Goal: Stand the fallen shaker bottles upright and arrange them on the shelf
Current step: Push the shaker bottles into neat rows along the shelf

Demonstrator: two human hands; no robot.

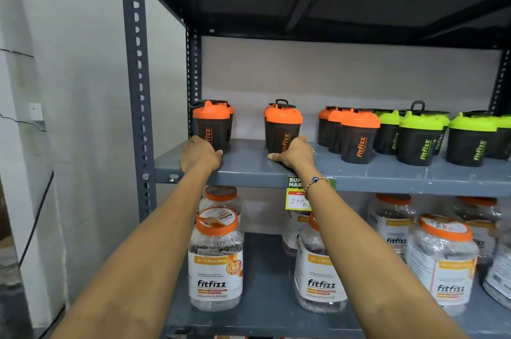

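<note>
- Left hand wraps the base of the leftmost shaker, upright at the shelf front.
- Right hand grips the base of the next shaker, also upright.
- Likely light, stiff, smooth plastic; hold mid-body, not the lid.

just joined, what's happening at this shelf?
A person is tidying shaker bottles on the grey shelf. The left hand wraps the base of the leftmost orange-lid shaker; the right hand holds the base of the next orange-lid shaker. Both stand upright near the front edge. More orange-lid shakers and green-lid shakers stand upright to the right. None in view lies fallen. Fitfizz jars fill the shelf below.
</note>
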